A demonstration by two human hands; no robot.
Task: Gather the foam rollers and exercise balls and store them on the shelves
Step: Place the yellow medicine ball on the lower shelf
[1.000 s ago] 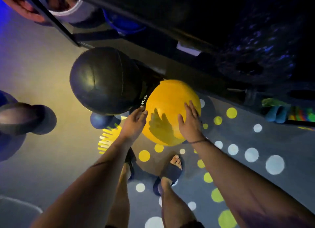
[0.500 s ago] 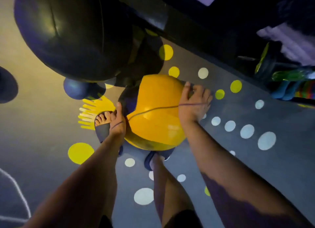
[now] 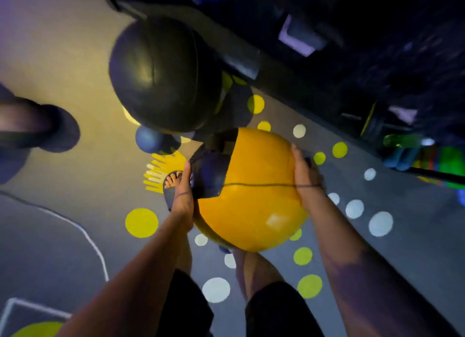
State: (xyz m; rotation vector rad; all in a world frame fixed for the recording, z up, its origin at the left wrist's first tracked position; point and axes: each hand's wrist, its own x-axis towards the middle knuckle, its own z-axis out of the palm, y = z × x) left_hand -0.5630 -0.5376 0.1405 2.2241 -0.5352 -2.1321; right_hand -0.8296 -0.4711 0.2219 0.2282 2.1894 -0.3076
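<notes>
Since half a second ago my right hand [image 3: 305, 175] has slid from the ball's top to its side, at 3 o'clock. The yellow ball [image 3: 254, 205], with its dark panel, sits mid-frame and seems lifted off the floor, squeezed between my palms. My left hand [image 3: 185, 193] presses flat at 9 o'clock, and the fingers of both hands are straight, not curled. I judge the ball smooth, slippery and perhaps weighty, so opposite sides suit. A black ball [image 3: 163, 77] lies at 11 o'clock, and the shelves [image 3: 314, 97] are at 1 o'clock.

Yellow-and-black ball [image 3: 254, 205], dotted floor [image 3: 402, 248]
</notes>
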